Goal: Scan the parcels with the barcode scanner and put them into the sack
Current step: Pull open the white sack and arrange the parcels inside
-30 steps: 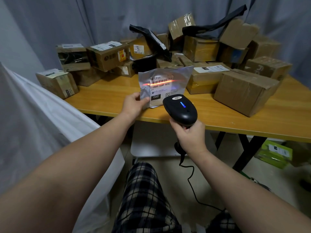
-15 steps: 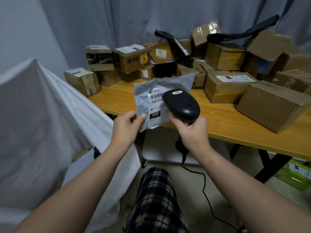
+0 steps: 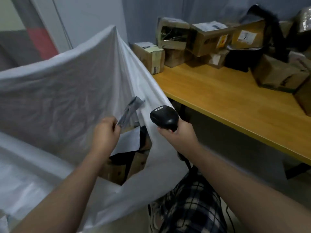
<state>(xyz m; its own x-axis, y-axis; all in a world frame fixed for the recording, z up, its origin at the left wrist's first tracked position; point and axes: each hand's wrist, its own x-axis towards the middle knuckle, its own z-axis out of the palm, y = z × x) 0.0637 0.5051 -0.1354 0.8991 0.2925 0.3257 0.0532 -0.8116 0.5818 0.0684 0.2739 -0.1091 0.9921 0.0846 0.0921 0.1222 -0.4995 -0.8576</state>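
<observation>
The left hand (image 3: 105, 132) pinches the grey mailer bag (image 3: 129, 112) by its lower edge, over the white sack (image 3: 67, 91) opening; it seems light, limp and slippery. The right hand (image 3: 178, 133) is closed around the barcode scanner (image 3: 164, 117).

My left grip (image 3: 106, 132) pinches a flat grey parcel (image 3: 130, 111), blurred, over the open mouth of the white sack (image 3: 67, 91), where boxes already lie. My right grip (image 3: 178, 133) is wrapped around the black barcode scanner (image 3: 164, 117). Cardboard parcels (image 3: 208, 39) crowd the far part of the wooden bench (image 3: 227, 98).
</observation>
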